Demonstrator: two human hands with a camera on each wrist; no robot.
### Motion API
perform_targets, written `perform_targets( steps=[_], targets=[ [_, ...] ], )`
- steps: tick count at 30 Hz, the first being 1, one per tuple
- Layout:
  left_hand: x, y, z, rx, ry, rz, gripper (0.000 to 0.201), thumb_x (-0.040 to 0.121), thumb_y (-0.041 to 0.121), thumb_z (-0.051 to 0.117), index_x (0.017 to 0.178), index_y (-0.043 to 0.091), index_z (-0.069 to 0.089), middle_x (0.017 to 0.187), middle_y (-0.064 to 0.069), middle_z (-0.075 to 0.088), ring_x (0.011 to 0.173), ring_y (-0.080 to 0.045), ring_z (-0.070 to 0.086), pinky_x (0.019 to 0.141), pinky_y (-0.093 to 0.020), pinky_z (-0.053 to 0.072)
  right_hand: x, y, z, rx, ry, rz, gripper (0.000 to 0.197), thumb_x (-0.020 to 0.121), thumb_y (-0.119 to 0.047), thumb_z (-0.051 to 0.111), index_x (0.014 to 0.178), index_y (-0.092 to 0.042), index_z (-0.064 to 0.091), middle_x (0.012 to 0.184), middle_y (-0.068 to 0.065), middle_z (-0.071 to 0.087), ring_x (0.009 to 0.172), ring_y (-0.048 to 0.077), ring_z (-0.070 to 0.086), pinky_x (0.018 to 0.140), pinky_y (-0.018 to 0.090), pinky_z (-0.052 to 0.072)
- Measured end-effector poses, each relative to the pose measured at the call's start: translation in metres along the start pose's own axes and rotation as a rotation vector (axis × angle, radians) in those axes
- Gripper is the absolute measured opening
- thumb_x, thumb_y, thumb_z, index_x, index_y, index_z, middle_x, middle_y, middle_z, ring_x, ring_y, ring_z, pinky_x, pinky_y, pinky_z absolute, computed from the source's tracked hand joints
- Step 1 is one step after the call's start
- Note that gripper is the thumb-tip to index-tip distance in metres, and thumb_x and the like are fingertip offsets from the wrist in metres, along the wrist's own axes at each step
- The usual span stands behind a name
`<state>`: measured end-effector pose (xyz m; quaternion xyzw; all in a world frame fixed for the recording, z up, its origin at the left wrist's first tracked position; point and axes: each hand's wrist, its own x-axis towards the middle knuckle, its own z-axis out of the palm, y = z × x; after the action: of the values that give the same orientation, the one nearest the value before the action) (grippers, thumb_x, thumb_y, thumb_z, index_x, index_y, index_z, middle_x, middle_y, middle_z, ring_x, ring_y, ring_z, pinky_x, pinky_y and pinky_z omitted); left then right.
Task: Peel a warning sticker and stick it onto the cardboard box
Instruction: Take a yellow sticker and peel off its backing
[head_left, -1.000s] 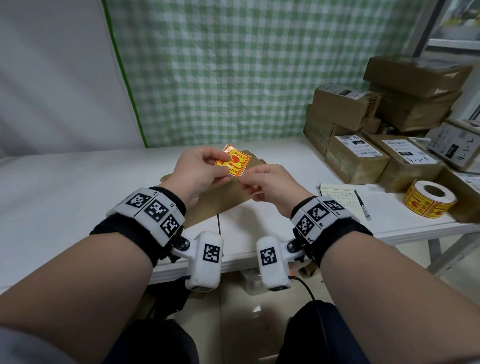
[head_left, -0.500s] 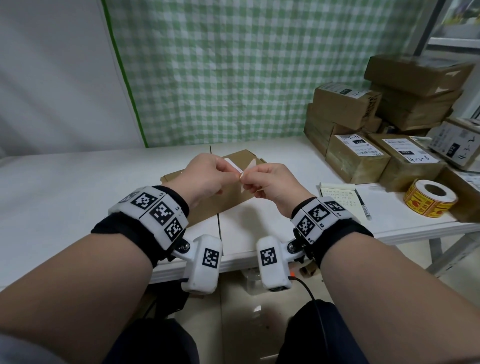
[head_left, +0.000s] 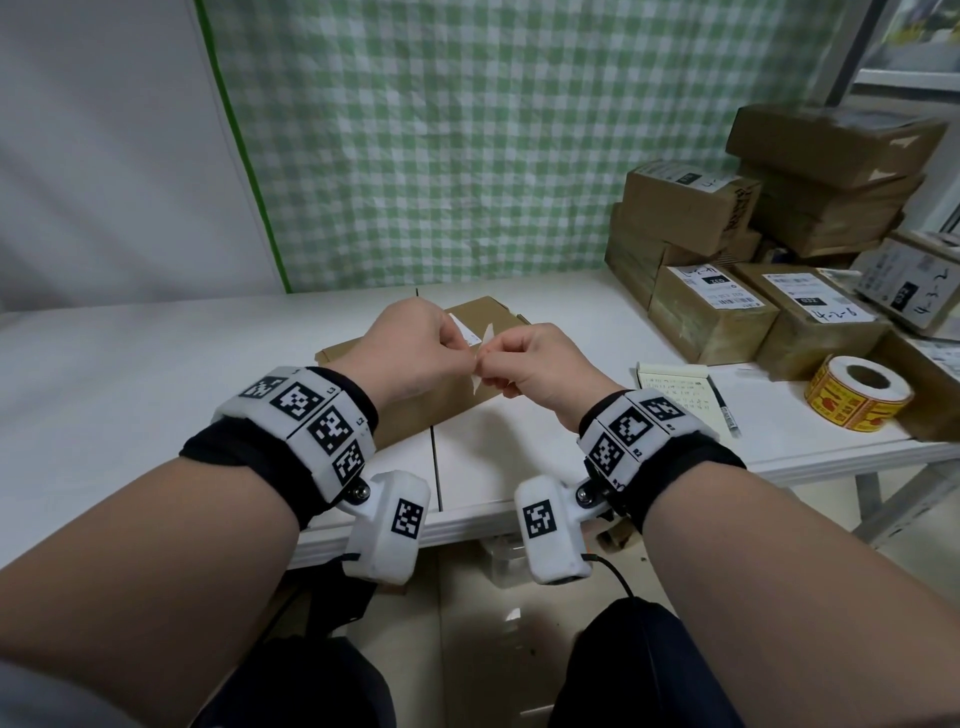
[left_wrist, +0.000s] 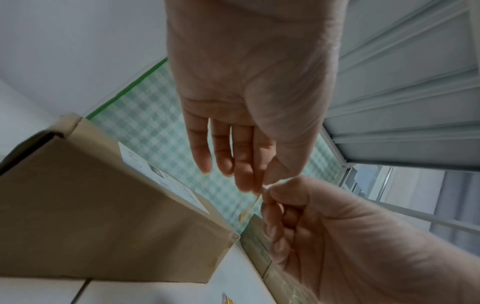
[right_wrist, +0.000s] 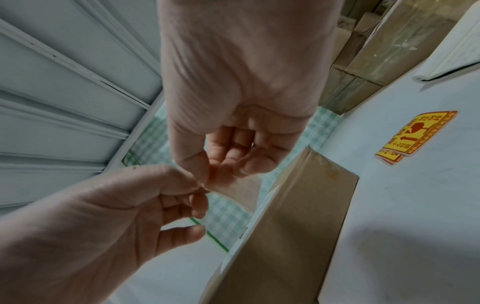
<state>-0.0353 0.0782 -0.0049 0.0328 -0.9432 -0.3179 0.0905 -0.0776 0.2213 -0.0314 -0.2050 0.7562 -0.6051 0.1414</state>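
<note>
Both hands hold one warning sticker (head_left: 488, 335) in the air over the flat cardboard box (head_left: 415, 410). My left hand (head_left: 457, 348) pinches its left edge between thumb and fingers. Against it, my right hand (head_left: 493, 364) pinches the same edge, its other fingers curled. In the head view only the pale back of the sticker shows, nearly edge-on. From the left wrist the sticker (left_wrist: 253, 205) is a thin strip beside the box (left_wrist: 91, 205). The right wrist view shows its translucent back (right_wrist: 241, 191) above the box (right_wrist: 298, 226). The box carries a white label (left_wrist: 161, 176).
A roll of yellow warning stickers (head_left: 857, 397) stands on the white table (head_left: 130, 389) at the right. A notepad (head_left: 675, 387) and pen (head_left: 724, 410) lie beside it. Stacked parcels (head_left: 727, 312) fill the back right. A loose yellow sticker (right_wrist: 413, 137) lies on the table.
The sticker has turned from showing its yellow face to showing its pale back, edge-on. Both hands have closed together on one edge and dropped slightly toward the box.
</note>
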Motion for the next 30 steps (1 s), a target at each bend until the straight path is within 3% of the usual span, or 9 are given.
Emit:
perform_targets(
  steps=[3, 6, 11, 15, 20, 24, 27, 30],
  targets=[
    [0.0, -0.004, 0.0, -0.204, -0.034, -0.072, 0.014, 0.074, 0.014, 0.068, 0.061, 0.011, 0.071, 0.054, 0.002, 0.062, 0.06, -0.016, 0.051, 0.058, -0.027, 0.042, -0.001, 0.0, -0.003, 0.029, -0.027, 0.014, 0.019, 0.08, -0.002, 0.063, 0.063, -0.008, 0.06, 0.064, 0.007, 0.052, 0.052, 0.01, 0.046, 0.047, 0.012, 0.04],
    [-0.001, -0.007, 0.001, -0.462, -0.086, -0.179, 0.011, 0.078, 0.01, 0.065, 0.075, 0.002, 0.072, 0.072, -0.007, 0.07, 0.07, -0.015, 0.061, 0.067, -0.027, 0.051, 0.0, 0.0, -0.005, 0.121, -0.062, 0.054, 0.022, 0.082, -0.001, 0.06, 0.062, -0.01, 0.057, 0.059, 0.002, 0.053, 0.049, 0.009, 0.048, 0.051, 0.016, 0.045],
    [-0.003, -0.004, 0.004, -0.584, -0.154, -0.212, 0.009, 0.082, 0.013, 0.062, 0.077, 0.008, 0.068, 0.072, -0.006, 0.069, 0.074, -0.015, 0.064, 0.072, -0.029, 0.054, 0.0, -0.004, -0.003, 0.197, -0.093, 0.086, 0.024, 0.085, -0.004, 0.052, 0.062, -0.01, 0.053, 0.041, -0.01, 0.05, 0.052, 0.013, 0.046, 0.055, 0.025, 0.046],
    [-0.003, -0.003, 0.001, -0.565, -0.179, -0.202, 0.013, 0.085, 0.015, 0.06, 0.074, 0.012, 0.066, 0.072, -0.004, 0.068, 0.074, -0.013, 0.063, 0.069, -0.027, 0.053, -0.001, -0.003, -0.005, 0.206, -0.145, 0.068, 0.026, 0.092, -0.018, 0.057, 0.067, -0.013, 0.053, 0.043, -0.012, 0.054, 0.052, 0.01, 0.048, 0.057, 0.024, 0.046],
    [-0.004, 0.0, 0.0, -0.696, -0.221, -0.229, 0.017, 0.086, 0.009, 0.054, 0.072, 0.01, 0.063, 0.079, -0.008, 0.067, 0.075, -0.016, 0.065, 0.068, -0.024, 0.056, 0.0, -0.004, -0.007, 0.28, -0.239, 0.074, 0.024, 0.094, -0.012, 0.053, 0.07, -0.011, 0.054, 0.05, -0.008, 0.059, 0.054, 0.009, 0.052, 0.059, 0.02, 0.048],
    [-0.005, -0.002, 0.001, -0.971, -0.22, -0.258, 0.017, 0.087, 0.001, 0.047, 0.08, 0.003, 0.062, 0.084, -0.014, 0.064, 0.08, -0.022, 0.064, 0.078, -0.03, 0.057, 0.0, -0.008, -0.011, 0.368, -0.263, 0.091, 0.023, 0.095, -0.009, 0.049, 0.072, -0.01, 0.054, 0.051, -0.005, 0.061, 0.053, 0.009, 0.057, 0.061, 0.019, 0.051],
    [-0.003, -0.004, 0.001, -1.119, -0.21, -0.253, 0.016, 0.088, 0.0, 0.044, 0.085, -0.002, 0.06, 0.086, -0.016, 0.06, 0.081, -0.026, 0.062, 0.075, -0.032, 0.06, 0.001, -0.009, -0.014, 0.455, -0.246, 0.095, 0.021, 0.094, -0.006, 0.05, 0.074, -0.009, 0.055, 0.058, -0.002, 0.064, 0.056, 0.007, 0.061, 0.062, 0.017, 0.055],
    [-0.002, -0.005, 0.0, -1.146, -0.221, -0.255, 0.017, 0.088, 0.002, 0.043, 0.085, -0.001, 0.059, 0.087, -0.017, 0.056, 0.082, -0.027, 0.06, 0.073, -0.033, 0.06, 0.001, -0.01, -0.013, 0.417, -0.24, 0.086, 0.021, 0.095, -0.006, 0.049, 0.074, -0.009, 0.054, 0.051, -0.006, 0.063, 0.058, 0.008, 0.06, 0.065, 0.018, 0.054]
  ],
)
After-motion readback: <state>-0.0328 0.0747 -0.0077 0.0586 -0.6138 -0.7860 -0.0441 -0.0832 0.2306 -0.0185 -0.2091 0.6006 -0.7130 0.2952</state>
